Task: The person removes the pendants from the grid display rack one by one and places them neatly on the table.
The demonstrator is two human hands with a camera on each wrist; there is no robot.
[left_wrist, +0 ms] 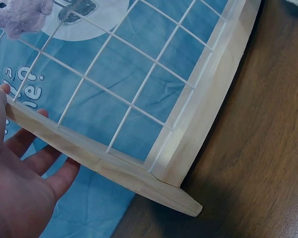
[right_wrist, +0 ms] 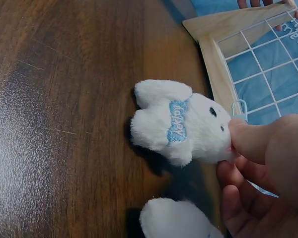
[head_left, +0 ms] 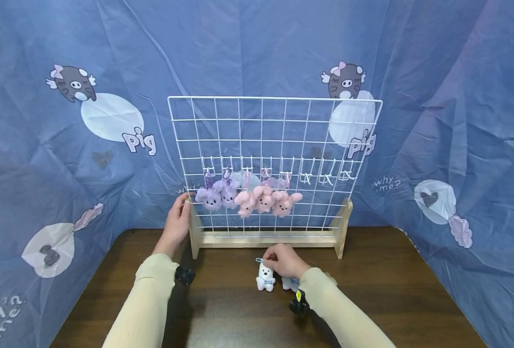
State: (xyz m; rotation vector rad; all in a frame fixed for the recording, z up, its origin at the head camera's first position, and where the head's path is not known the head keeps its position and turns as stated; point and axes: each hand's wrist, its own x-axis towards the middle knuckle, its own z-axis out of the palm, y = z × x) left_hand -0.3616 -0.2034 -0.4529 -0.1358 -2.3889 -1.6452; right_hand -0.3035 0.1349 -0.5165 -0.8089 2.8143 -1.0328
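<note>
- Plush toy: white, dark eyes, lettered blue patch, pale-blue clip; head pinched by right hand.
- Grid rack: white wire, wooden base, upright; left side gripped by left hand.

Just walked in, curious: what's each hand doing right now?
Left hand: closed, holding the wooden rack leg.
Right hand: closed, pinching a white plush keychain by its head.
</note>
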